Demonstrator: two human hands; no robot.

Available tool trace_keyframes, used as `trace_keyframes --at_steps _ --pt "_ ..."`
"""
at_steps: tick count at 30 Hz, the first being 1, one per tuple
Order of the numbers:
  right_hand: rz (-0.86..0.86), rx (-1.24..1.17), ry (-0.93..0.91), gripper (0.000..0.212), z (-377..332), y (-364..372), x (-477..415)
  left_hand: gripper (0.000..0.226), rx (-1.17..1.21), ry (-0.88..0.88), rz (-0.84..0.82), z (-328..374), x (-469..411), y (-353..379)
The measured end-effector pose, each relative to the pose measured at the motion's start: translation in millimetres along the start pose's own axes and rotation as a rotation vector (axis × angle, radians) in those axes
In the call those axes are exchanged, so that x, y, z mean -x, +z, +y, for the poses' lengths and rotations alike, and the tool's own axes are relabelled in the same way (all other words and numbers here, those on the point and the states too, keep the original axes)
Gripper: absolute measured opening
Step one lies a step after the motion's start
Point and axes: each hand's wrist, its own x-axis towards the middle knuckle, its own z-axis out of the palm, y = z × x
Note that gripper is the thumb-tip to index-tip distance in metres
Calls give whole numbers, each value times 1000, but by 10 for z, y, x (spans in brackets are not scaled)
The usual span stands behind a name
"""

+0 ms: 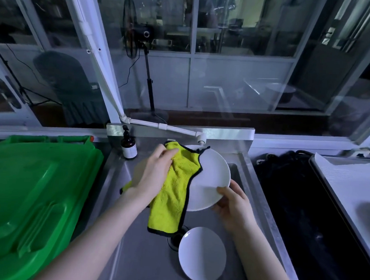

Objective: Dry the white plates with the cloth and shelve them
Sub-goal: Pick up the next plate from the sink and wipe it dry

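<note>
Fingers [168, 153] curled round cloth [174, 195] and plate [213, 176]

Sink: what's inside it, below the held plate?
On the sink floor lies a second white plate, partly over the dark drain. The yellow cloth hanging off the held plate covers the drain's upper edge; the basin's back is hidden behind both.

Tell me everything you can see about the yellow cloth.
The cloth is bright yellow-green, fluffy like microfibre, edged in black stitching, with a small black loop at its top corner. The left hand holds it bunched against the white plate, covering the plate's left part. Its lower end hangs free above the sink.
</note>
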Motion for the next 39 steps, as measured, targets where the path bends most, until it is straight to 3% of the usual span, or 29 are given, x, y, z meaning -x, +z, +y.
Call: trace_keyframes --at_steps 3,7,9,15,22,30,36,39 --pt "-4 -9 -21 33 -71 -54 17 42 -431 73 52 58 -41 -58" --pt "-8 -55 -60 33 -154 -109 45 37 -396 405 -25 287 114 -13" --pt "-34 -50 -81 35 -200 -127 66 37 -345 486 -97 375 278 111" --pt "-122 9 -33 29 -158 -136 179 47 -25 408 -334 605 328 362" --pt "-147 55 -101 36 -332 -181 249 57 -274 149 -244 316 84 282" --pt "-126 70 -113 40 -471 -257 249 55 -265 173 -475 431 497 448" --pt "-221 96 -78 42 -369 -258 326 59 -318 367 -340 610 302 526" --pt "-266 80 -60 43 -334 -234 369 60 -334 383 -284 637 16 520"
